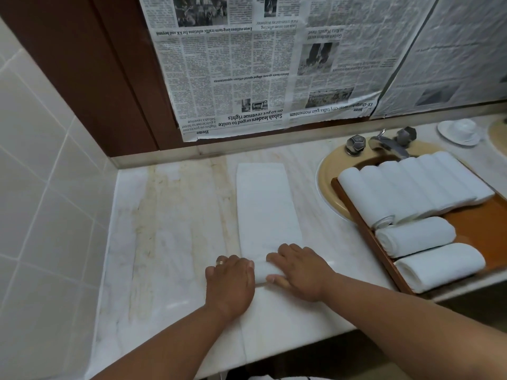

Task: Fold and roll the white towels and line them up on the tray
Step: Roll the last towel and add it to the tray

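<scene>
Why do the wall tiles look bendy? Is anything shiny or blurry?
Head view: the wide lens curves the wall tiles toward the edges; a pale shine streaks the counter left of the left hand; small print on the newspaper is soft; the towel looks bright, with little shadow.

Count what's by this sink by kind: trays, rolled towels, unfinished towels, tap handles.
Tray: 1
Rolled towels on it: 8
Partly rolled towel: 1
Tap handles: 2
Total: 12

The left hand [230,281] and right hand [301,272] grip the part-rolled towel [267,204].
</scene>
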